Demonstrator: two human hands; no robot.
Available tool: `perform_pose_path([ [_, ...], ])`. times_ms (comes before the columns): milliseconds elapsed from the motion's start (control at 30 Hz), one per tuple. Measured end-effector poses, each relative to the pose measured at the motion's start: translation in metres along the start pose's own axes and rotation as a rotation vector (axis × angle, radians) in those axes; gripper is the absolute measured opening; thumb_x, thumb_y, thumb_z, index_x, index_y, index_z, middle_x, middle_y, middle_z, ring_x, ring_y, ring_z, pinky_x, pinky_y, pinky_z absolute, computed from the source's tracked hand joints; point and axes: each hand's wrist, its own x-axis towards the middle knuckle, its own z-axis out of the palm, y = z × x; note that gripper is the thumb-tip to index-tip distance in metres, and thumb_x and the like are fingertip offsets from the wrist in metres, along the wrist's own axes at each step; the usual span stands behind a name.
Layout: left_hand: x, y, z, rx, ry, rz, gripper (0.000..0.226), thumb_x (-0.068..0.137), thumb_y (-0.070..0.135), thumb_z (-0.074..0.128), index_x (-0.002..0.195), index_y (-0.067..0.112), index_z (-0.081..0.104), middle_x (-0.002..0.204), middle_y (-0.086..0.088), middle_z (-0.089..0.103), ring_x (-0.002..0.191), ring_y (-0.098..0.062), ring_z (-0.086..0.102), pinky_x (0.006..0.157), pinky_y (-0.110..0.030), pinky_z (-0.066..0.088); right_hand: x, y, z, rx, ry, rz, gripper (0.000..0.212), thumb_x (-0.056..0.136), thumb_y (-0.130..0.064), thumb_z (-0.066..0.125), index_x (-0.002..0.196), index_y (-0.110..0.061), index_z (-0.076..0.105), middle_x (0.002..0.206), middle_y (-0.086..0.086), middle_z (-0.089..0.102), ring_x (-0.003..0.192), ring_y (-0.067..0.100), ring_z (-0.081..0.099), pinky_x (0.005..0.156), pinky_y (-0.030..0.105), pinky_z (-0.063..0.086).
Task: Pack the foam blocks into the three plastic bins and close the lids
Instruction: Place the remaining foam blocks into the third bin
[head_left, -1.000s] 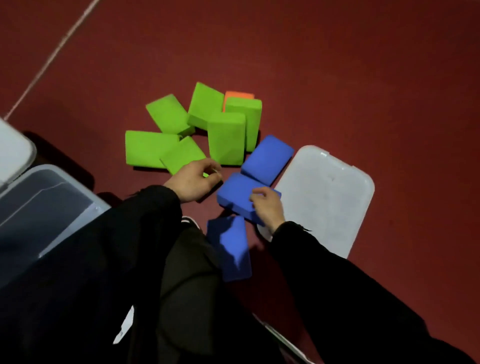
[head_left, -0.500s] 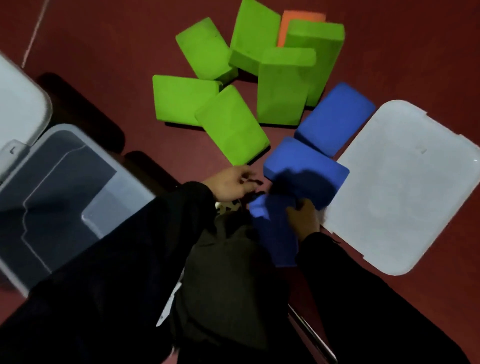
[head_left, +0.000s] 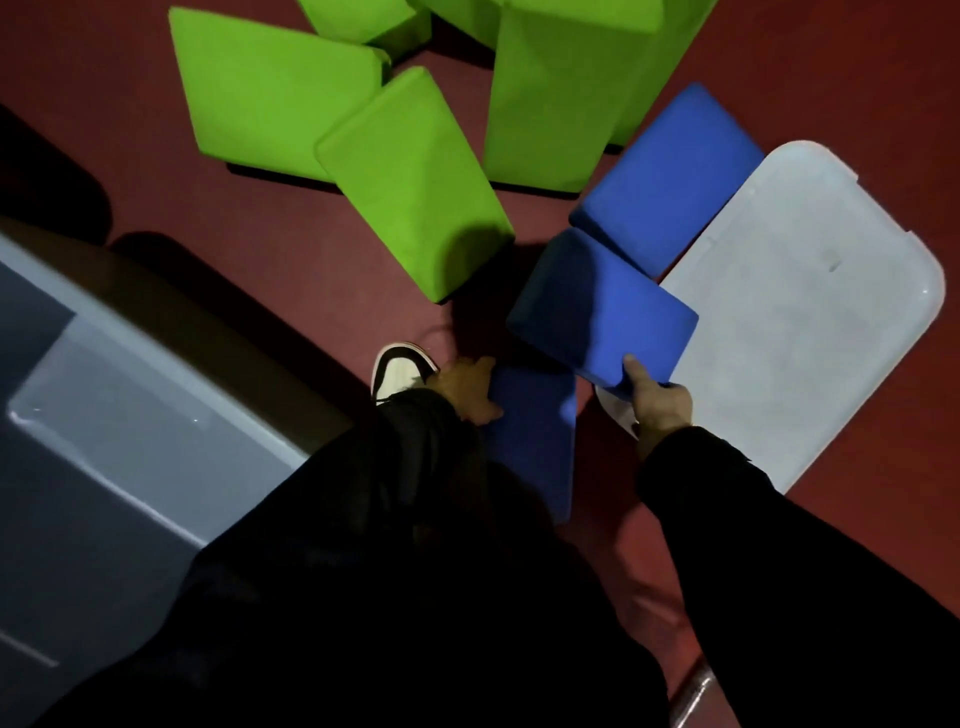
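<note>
Three blue foam blocks lie on the red floor in front of me. My left hand (head_left: 467, 389) grips the near edge of the lowest blue block (head_left: 535, 436). My right hand (head_left: 657, 397) holds the near corner of the middle blue block (head_left: 602, 306), thumb on top, fingers underneath. The far blue block (head_left: 670, 182) leans on the middle one. Several green foam blocks (head_left: 410, 182) lie and stand beyond them. An open clear plastic bin (head_left: 104, 415) is at my left. A clear lid (head_left: 800, 312) lies flat at the right.
My shoe (head_left: 397, 371) stands on the floor just left of my left hand. A metal bar (head_left: 691, 696) shows at the bottom right. Bare red floor (head_left: 857, 78) lies beyond the lid.
The view has dropped closer to the floor. My left hand moved right onto the lowest blue block. My right hand shifted from that block to the middle blue block's corner.
</note>
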Motion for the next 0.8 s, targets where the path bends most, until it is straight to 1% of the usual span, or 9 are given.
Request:
perform_pose_path([
  [100,0.009,0.001,0.005,0.018,0.035,-0.014,0.091,0.075,0.052,0.075,0.148,0.015,0.034,0.145,-0.021,0.041,0.132,-0.041,0.045,0.108,-0.050,0.041,-0.003,-0.006,0.001,-0.010,0.037,-0.062,0.076,0.059,-0.064,0.081,0.104,-0.006,0.064,0.107,0.008,0.065,0.092,0.031,0.064,0.088,0.039,0.056],
  [167,0.012,0.004,0.008,-0.008,0.012,0.009,0.081,0.078,0.053,0.073,0.140,0.012,0.043,0.141,-0.021,0.044,0.130,-0.039,0.046,0.106,-0.046,0.042,-0.008,-0.007,0.006,0.089,0.011,-0.109,0.064,0.058,-0.045,0.082,0.100,-0.001,0.061,0.097,0.010,0.067,0.078,0.027,0.070,0.074,0.034,0.057],
  [233,0.013,0.009,0.011,-0.088,-0.019,0.025,0.073,0.082,0.046,0.073,0.137,0.009,0.042,0.138,-0.020,0.048,0.130,-0.037,0.046,0.103,-0.040,0.042,-0.014,-0.007,0.010,0.132,-0.043,-0.116,0.047,0.075,-0.026,0.082,0.105,-0.005,0.052,0.091,0.009,0.060,0.058,0.013,0.062,0.056,0.020,0.050],
  [300,0.014,0.015,0.013,-0.167,-0.034,0.037,0.075,0.083,0.041,0.075,0.138,0.006,0.037,0.140,-0.017,0.051,0.129,-0.034,0.051,0.099,-0.036,0.042,-0.018,-0.008,0.011,0.213,-0.052,-0.092,0.049,0.087,-0.018,0.078,0.120,-0.009,0.042,0.103,0.006,0.055,0.066,0.012,0.060,0.048,0.015,0.046],
  [400,0.010,0.021,0.012,-0.247,0.003,0.050,0.087,0.076,0.044,0.082,0.138,0.005,0.035,0.140,-0.015,0.049,0.125,-0.032,0.054,0.096,-0.032,0.043,-0.018,-0.010,0.006,0.332,-0.091,-0.066,0.078,0.089,-0.018,0.078,0.149,-0.007,0.030,0.128,0.002,0.047,0.100,0.021,0.061,0.044,0.011,0.048],
  [500,-0.002,0.025,0.010,-0.319,0.145,0.054,0.091,0.069,0.045,0.086,0.139,0.012,0.038,0.136,-0.014,0.045,0.122,-0.033,0.053,0.102,-0.039,0.044,-0.011,-0.009,0.009,0.239,-0.187,-0.109,0.043,0.087,-0.028,0.081,0.120,-0.007,0.062,0.122,0.008,0.070,0.088,0.018,0.068,0.058,0.018,0.055],
  [600,-0.016,0.018,0.002,-0.363,0.218,0.049,0.107,0.068,0.048,0.083,0.154,0.022,0.025,0.145,-0.014,0.037,0.131,-0.031,0.047,0.109,-0.042,0.041,-0.012,-0.014,0.021,0.166,-0.225,-0.136,0.030,0.083,-0.034,0.083,0.089,-0.011,0.065,0.092,0.006,0.072,0.079,0.024,0.067,0.077,0.037,0.058],
  [700,-0.026,0.013,-0.003,-0.355,0.213,0.033,0.102,0.072,0.045,0.081,0.155,0.026,0.025,0.141,-0.014,0.037,0.126,-0.032,0.050,0.106,-0.040,0.044,-0.014,-0.016,0.028,0.325,-0.319,-0.075,0.033,0.079,-0.024,0.085,0.090,0.000,0.066,0.086,0.015,0.066,0.071,0.026,0.061,0.065,0.036,0.052],
  [800,-0.036,0.019,-0.005,-0.370,0.251,-0.009,0.089,0.066,0.047,0.081,0.143,0.022,0.044,0.134,-0.010,0.044,0.118,-0.029,0.056,0.100,-0.034,0.046,-0.021,-0.015,0.026,0.488,-0.362,-0.039,0.038,0.081,-0.018,0.085,0.097,-0.011,0.051,0.082,0.014,0.058,0.066,0.024,0.057,0.051,0.029,0.050],
])
